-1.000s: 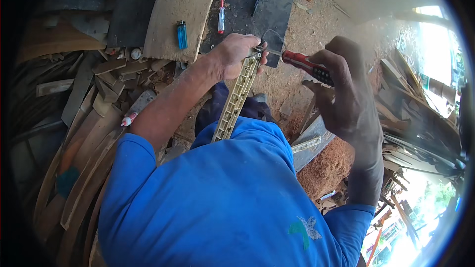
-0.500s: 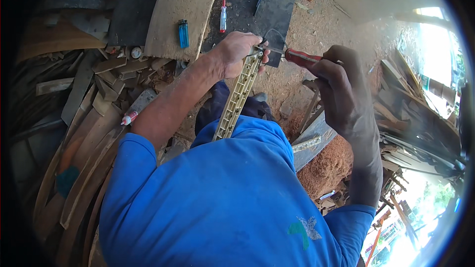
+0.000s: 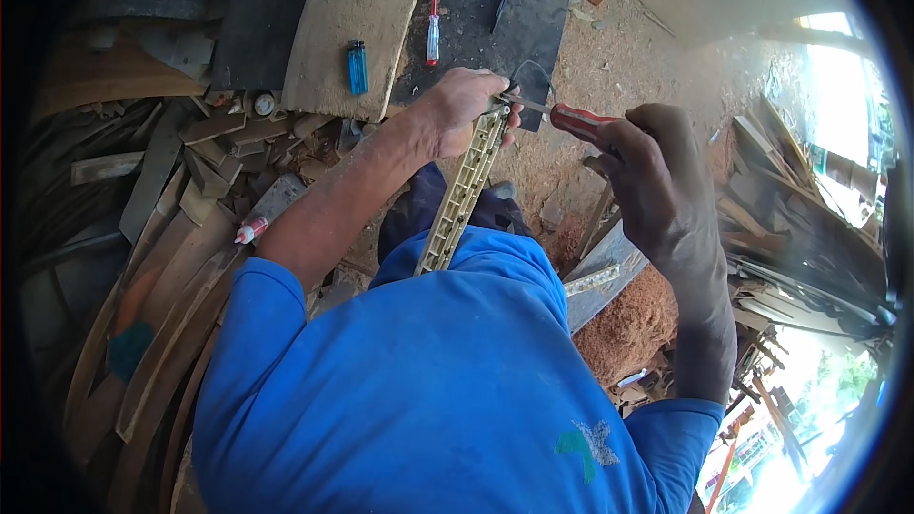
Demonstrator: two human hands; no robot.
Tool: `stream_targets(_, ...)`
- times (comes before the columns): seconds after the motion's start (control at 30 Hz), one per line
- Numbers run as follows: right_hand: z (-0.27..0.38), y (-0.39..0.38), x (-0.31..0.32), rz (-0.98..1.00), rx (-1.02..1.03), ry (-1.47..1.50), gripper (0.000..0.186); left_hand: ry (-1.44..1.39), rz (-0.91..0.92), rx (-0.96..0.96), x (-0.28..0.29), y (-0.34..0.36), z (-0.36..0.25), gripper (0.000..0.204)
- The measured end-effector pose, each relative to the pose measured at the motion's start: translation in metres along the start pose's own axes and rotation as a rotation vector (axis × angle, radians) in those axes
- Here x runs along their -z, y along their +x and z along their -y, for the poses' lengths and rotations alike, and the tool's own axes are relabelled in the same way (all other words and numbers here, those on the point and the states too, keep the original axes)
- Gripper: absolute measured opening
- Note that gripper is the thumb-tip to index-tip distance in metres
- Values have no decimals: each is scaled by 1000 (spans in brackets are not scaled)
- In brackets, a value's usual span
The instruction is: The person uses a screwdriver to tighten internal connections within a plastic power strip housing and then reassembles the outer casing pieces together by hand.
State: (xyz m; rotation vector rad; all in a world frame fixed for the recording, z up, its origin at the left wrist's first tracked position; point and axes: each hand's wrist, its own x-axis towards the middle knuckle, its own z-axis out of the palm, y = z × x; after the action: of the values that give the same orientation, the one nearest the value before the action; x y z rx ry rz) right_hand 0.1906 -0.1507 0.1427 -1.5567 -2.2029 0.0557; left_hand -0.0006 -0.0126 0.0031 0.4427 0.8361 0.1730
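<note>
My left hand [image 3: 465, 112] is closed around the upper end of a long cream ribbed plastic strip [image 3: 455, 205], whose lower end reaches my blue shirt. Red-handled and gripped by my right hand [image 3: 657, 176], a screwdriver [image 3: 583, 121] points left, its metal shaft meeting the strip's top end at my left fingertips. Exactly where the tip touches is hidden by the fingers. A thin dark wire [image 3: 545, 69] curves up beside the shaft.
Ahead lie a clear-handled screwdriver [image 3: 433, 38] on a dark board [image 3: 533, 29] and a blue lighter [image 3: 357, 69] on a curved wooden plank [image 3: 328, 48]. Wood offcuts [image 3: 214, 148] crowd the left, near a small red-and-white bottle [image 3: 251, 229]. Sawdust [image 3: 633, 314] is heaped at right.
Both hands, the strip and the screwdriver sit very slightly lower in the picture. My grips look the same, and the shaft still meets the strip's top end.
</note>
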Motion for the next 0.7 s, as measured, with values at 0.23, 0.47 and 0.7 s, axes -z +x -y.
stream_targets(0.23,21,12,12,169,-296,12,40,8,16,-19,4,-3,-1,24)
stream_targets(0.47,14,7,13,192,-158,6,33,-19,-11,-11,1,-2,1,21)
stream_targets(0.7,18,16,18,276,-508,46,34,6,2,-25,1,-3,-1,23)
